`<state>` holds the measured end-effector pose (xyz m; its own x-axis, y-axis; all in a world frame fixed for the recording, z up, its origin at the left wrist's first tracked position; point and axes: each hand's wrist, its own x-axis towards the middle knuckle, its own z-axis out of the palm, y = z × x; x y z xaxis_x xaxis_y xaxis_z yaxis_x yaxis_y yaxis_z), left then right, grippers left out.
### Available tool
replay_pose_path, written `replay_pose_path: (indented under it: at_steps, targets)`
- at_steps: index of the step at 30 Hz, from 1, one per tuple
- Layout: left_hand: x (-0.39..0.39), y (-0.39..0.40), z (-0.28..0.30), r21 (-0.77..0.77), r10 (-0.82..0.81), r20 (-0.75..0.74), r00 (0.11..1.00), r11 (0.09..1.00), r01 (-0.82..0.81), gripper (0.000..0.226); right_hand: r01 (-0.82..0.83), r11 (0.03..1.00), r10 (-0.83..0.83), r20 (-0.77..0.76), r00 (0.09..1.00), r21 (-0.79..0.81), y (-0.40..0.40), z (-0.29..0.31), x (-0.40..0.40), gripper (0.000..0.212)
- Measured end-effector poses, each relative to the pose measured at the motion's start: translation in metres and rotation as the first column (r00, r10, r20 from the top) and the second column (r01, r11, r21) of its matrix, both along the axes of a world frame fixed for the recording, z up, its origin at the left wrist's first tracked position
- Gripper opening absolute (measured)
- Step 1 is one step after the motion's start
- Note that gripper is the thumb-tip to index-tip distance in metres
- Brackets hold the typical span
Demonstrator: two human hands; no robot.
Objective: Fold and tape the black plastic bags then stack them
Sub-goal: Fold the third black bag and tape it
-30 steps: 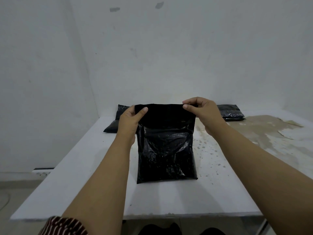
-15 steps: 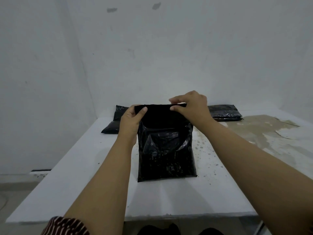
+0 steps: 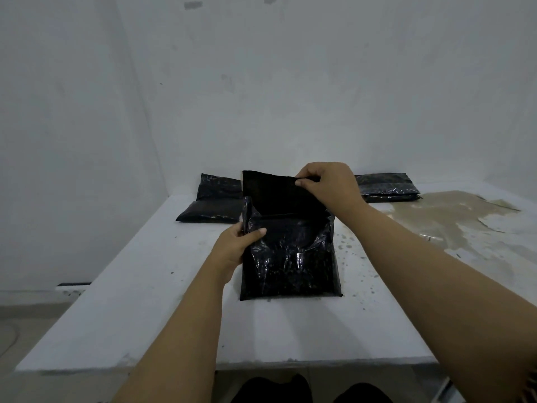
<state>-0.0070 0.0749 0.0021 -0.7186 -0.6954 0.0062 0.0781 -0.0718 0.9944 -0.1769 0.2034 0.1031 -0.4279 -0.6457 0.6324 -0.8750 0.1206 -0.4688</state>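
At mid-table you held the bag, left hand gripping its left edge, right hand pinching the raised flap; folding seemed underway, and pressing the flap down looked next.

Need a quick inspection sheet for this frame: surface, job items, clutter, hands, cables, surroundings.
Surface: white table, speckled with dark spots; a large brownish patch of worn or stained top at the far right.
Job's things: black plastic bag lying at centre, its top flap lifted; a filled black bag far left; flat black bags stacked far right. Tape: nothing seen.
Clutter: nothing seen.
Hands: left hand grips the centre bag's left edge; right hand pinches the flap's top edge.
Cables: a thin curved line on the floor at the left edge, possibly a cable; cannot tell.
Surroundings: plain white walls meeting in a corner, with a few marks.
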Motion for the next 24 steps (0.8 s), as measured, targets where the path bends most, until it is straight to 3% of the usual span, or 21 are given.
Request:
replay_pose_path:
  at_steps: [5,10,14,24]
  targets:
    - [-0.009,0.002,-0.012,0.058,0.098,-0.036,0.995,0.994,-0.096,0.026,0.004,0.999,-0.002,-0.034,0.999,0.054,-0.002,-0.009,0.0,0.01]
    - [-0.02,0.001,-0.009,0.149,0.167,-0.129,0.977,0.978,-0.147,0.031,-0.012,0.998,0.013,-0.021,1.0,0.065,0.0,-0.017,0.003,0.01]
    - [-0.024,-0.005,-0.002,0.11,0.225,-0.165,0.96,0.972,-0.209,0.021,-0.021,0.998,0.022,-0.001,1.0,0.062,0.0,-0.02,0.0,0.009]
    - [-0.025,-0.007,-0.004,0.196,0.266,-0.263,0.927,0.956,-0.218,0.018,-0.007,0.999,0.005,0.031,1.0,0.041,0.002,-0.026,-0.005,0.009]
